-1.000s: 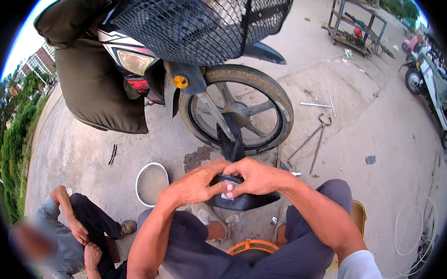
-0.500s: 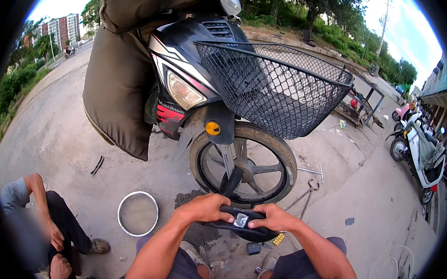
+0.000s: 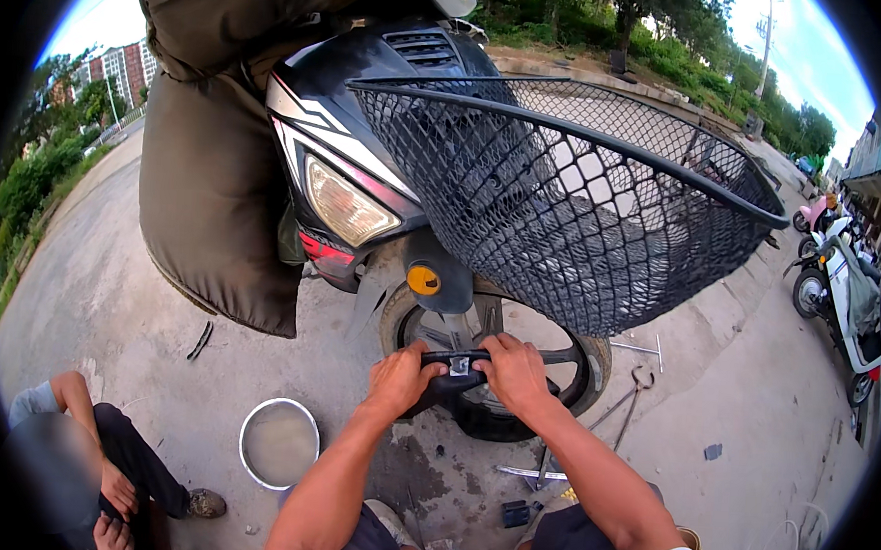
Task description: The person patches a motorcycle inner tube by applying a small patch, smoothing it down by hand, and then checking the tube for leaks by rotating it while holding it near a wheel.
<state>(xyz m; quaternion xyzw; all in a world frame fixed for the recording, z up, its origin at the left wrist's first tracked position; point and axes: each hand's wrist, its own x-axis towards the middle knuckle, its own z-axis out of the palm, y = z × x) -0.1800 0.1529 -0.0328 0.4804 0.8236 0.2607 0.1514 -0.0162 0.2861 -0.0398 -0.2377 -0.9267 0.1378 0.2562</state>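
Observation:
My left hand [image 3: 397, 381] and my right hand [image 3: 515, 375] grip a black rubber inner tube [image 3: 443, 384] between them, thumbs toward each other. A small square patch with a pale, shiny film [image 3: 459, 366] sits on the tube between my thumbs. The held stretch is right in front of the scooter's front wheel [image 3: 593, 375], and the rest of the tube hangs below my hands across the lower wheel. My fingertips behind the tube are hidden. Above my hands, the scooter [image 3: 357, 163] carries a black mesh basket [image 3: 601, 203].
A round metal basin [image 3: 245, 438] of cloudy water stands left of my arms. Pliers or tongs [image 3: 631, 406] and a T-shaped bar tool [image 3: 660, 353] lie on the right. A small dark box [image 3: 516, 514] lies near my feet. Another person [image 3: 129, 438] sits at lower left.
Both hands have moved up and forward with the inner tube, from above my feet to the front of the wheel. The scooter and basket appear larger and closer.

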